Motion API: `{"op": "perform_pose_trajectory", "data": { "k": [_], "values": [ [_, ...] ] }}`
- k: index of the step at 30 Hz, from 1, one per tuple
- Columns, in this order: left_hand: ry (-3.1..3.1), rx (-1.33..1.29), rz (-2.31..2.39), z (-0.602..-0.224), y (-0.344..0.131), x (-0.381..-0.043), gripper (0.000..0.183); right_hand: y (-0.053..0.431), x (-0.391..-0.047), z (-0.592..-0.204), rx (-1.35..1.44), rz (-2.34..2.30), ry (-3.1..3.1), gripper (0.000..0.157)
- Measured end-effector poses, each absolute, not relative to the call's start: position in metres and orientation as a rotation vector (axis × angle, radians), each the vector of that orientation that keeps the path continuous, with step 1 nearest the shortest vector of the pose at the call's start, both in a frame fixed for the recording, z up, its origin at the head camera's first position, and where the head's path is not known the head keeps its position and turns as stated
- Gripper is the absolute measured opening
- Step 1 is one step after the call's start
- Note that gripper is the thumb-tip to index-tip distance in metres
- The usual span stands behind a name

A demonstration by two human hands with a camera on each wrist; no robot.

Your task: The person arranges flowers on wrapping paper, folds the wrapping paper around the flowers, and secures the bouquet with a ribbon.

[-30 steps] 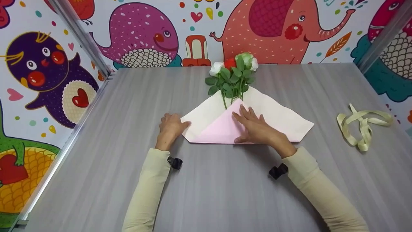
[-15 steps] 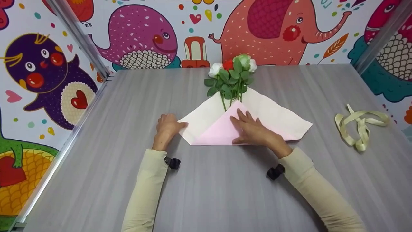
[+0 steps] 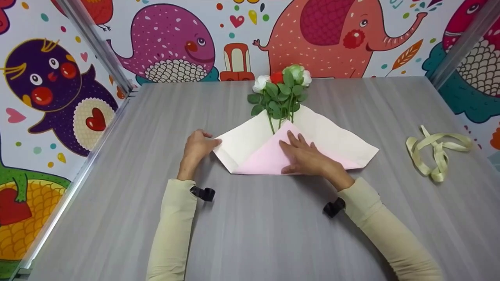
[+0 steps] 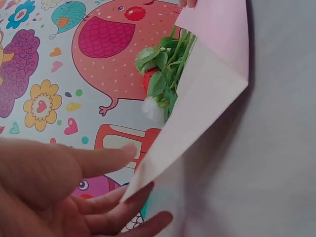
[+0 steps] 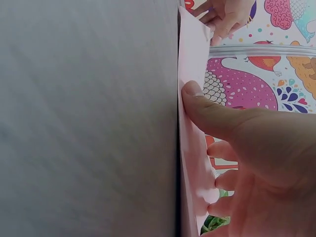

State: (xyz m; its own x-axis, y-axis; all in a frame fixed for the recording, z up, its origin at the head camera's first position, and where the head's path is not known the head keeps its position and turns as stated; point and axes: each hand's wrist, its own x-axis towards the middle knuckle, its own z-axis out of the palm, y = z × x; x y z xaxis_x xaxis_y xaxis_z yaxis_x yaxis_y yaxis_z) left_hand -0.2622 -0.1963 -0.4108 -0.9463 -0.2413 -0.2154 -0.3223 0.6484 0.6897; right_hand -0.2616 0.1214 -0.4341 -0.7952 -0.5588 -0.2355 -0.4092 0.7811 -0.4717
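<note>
A sheet of wrapping paper (image 3: 246,146), cream inside and pink outside, lies on the table with its front part folded up into a pink triangle. Several artificial roses (image 3: 279,88), white, red and green, rest in it with their lower stems hidden under the fold. At the paper's left corner, my left hand (image 3: 197,147) has its thumb on the cream side and its fingers behind; the left wrist view shows this corner (image 4: 143,177) lifted between them. My right hand (image 3: 306,156) presses the pink fold with spread fingers, its thumb (image 5: 202,101) near the folded edge.
A loose pale yellow-green ribbon (image 3: 439,152) lies curled on the right of the grey table (image 3: 258,234). Walls with cartoon animals stand behind and at the sides, with a metal frame post (image 3: 93,43) at the back left.
My left hand has moved a little left and away from me, raising the paper's left corner. The right hand keeps its place on the pink fold.
</note>
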Motion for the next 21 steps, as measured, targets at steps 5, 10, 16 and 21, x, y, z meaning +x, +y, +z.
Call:
{"op": "perform_pose_trajectory", "data": {
  "k": [5, 10, 16, 21],
  "values": [
    [2.647, -0.427, 1.246, -0.409, -0.200, -0.264, 0.051, 0.120, -0.261, -0.434, -0.733, -0.573, 2.607, 0.093],
    [2.437, -0.387, 1.416, -0.411, -0.202, -0.267, 0.057, 0.118, -0.259, -0.434, -0.754, -0.574, 2.616, 0.091],
    [2.347, -0.433, 1.484, -0.415, -0.204, -0.267, 0.058, 0.116, -0.254, -0.433, -0.856, -0.613, 2.615, 0.068],
    [2.326, -0.433, 1.492, -0.414, -0.204, -0.267, 0.059, 0.112, -0.251, -0.431, -0.985, -0.647, 2.652, 0.042]
  ]
}}
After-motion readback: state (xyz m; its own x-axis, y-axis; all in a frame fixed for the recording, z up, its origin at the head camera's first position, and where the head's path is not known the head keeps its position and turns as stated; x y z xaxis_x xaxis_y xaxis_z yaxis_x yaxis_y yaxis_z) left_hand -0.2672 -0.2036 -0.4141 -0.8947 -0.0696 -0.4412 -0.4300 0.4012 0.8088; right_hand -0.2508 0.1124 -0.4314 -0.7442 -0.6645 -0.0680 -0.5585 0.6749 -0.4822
